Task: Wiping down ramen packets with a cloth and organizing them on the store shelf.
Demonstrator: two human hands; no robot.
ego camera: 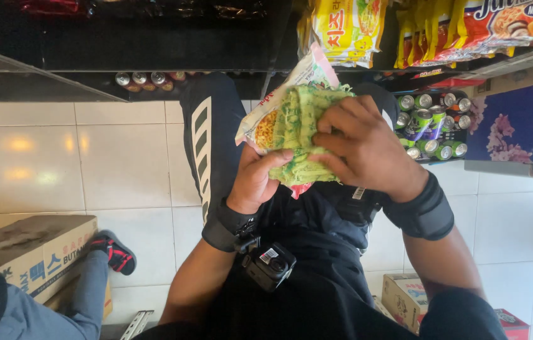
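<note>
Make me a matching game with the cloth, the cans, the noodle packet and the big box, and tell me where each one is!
Things:
1. green cloth
2. cans
3. noodle packet
4. cardboard box

Places:
A. on the floor at lower left
B. pressed under the right hand
C. held from below by the left hand
D. standing on a low shelf to the right

Pairs: 1-B, 2-D, 3-C, 4-A
</note>
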